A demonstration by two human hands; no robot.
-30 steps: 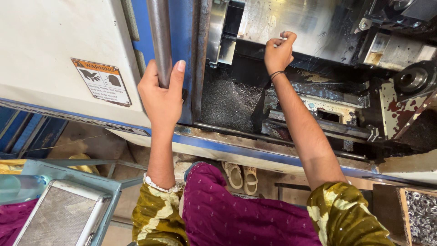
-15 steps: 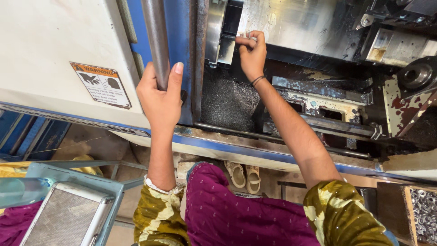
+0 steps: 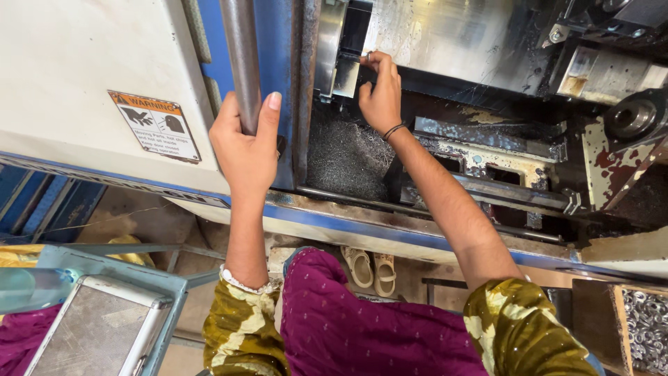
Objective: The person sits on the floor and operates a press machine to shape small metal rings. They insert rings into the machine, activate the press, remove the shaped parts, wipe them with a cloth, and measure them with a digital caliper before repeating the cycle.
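Head view, one entry.

- Left hand [image 3: 245, 143]: wrapped around the grey bar handle [image 3: 240, 63] of the machine door [image 3: 76, 90], thumb lying up along the bar. Grip closed and firm.
- Right hand [image 3: 380, 94]: reached deep into the machine bay, fingertips pinched on a small metal piece [image 3: 367, 56] at the chuck [image 3: 346, 49] on the bay's left wall. A dark band sits on the wrist.
- Below that hand: a heap of grey metal chips [image 3: 348, 153] on the bay floor; rusty slide rails [image 3: 487, 160] to the right.
- Door carries a yellow-and-white warning sticker [image 3: 156, 124].
- Lower right corner: a bin of small shiny metal rings [image 3: 647, 327]. Lower left: a blue-framed stand with a mesh tray [image 3: 90, 334].

Step in hand, as judged: seating or freeing the small piece at the chuck while the door is held open. The next move likely calls for a steady pinch and a straight, clean pull or push along the chuck's axis, clear of the chips.
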